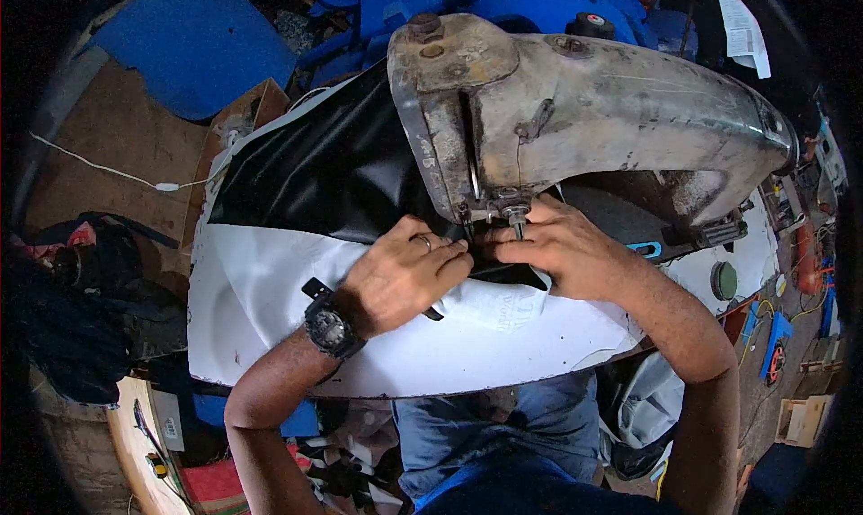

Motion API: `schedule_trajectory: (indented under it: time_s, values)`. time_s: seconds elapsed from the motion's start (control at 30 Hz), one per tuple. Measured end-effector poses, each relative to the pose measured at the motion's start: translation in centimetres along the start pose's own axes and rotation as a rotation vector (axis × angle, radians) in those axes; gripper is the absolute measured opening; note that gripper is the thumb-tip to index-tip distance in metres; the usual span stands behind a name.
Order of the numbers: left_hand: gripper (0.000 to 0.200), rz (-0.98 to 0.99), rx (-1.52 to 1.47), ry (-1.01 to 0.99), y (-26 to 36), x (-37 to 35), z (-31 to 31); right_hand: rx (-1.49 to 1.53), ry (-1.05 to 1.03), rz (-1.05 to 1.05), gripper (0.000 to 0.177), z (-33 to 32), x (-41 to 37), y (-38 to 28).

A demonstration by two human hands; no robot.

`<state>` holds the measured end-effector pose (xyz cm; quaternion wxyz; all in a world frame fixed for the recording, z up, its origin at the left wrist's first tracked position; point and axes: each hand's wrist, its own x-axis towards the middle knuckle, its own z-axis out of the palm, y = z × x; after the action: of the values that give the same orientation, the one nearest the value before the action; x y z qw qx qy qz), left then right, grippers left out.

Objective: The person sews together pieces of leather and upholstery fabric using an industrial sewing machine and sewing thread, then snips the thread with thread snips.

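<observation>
A worn grey sewing machine point(620, 102) reaches over the white table. Beneath its presser foot lies a glossy black vinyl sheet point(315, 173), with its pale backing point(279, 254) turned up along the near side. My left hand point(409, 272), with a ring and a black wristwatch point(330, 326), pinches the vinyl just left of the needle area. To the right of the presser foot, my right hand point(575, 254) grips the same sheet with fingers bent. Both hands' fingertips are partly hidden by the folds and the machine head.
The white tabletop point(503, 367) has a curved front edge close to my lap. On its right side sit a round dark green lid-like piece point(724, 281) and a blue slotted piece point(644, 249). Blue sheets point(193, 43) lie behind, and a white cable point(108, 169) runs at the left.
</observation>
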<state>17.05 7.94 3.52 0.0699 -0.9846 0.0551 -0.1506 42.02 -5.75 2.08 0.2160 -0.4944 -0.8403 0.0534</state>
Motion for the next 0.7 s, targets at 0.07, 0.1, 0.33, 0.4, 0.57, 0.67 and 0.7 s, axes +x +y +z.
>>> schedule_trajectory:
  time_s: [0.07,0.1,0.33,0.4,0.57,0.67,0.7]
  values:
    - [0.023,-0.02,0.042,0.004,0.6,0.3,0.1,-0.007,-0.01,-0.002,0.042,-0.3,0.0,0.1]
    - [0.023,-0.032,0.057,0.0,0.8,0.4,0.2,-0.003,-0.004,-0.009,0.044,-0.3,-0.1,0.1]
    - [0.019,-0.031,0.049,0.044,1.2,0.5,0.4,0.08,-0.011,-0.044,0.045,-0.5,-0.1,-0.5]
    - [0.019,-0.035,0.02,0.064,1.3,0.3,0.4,0.099,-0.05,-0.012,0.039,-0.5,-0.2,-0.2]
    - [0.02,-0.099,-0.017,0.014,2.4,0.0,0.1,0.131,-0.076,0.03,0.031,-1.2,-0.2,-0.3]
    - [0.022,-0.12,-0.005,0.005,3.0,-0.1,-0.1,0.123,-0.059,0.027,0.029,-1.3,-0.2,-0.3]
    - [0.022,-0.126,-0.002,0.006,3.1,-0.2,0.0,0.121,-0.062,0.03,0.028,-1.3,-0.2,-0.3]
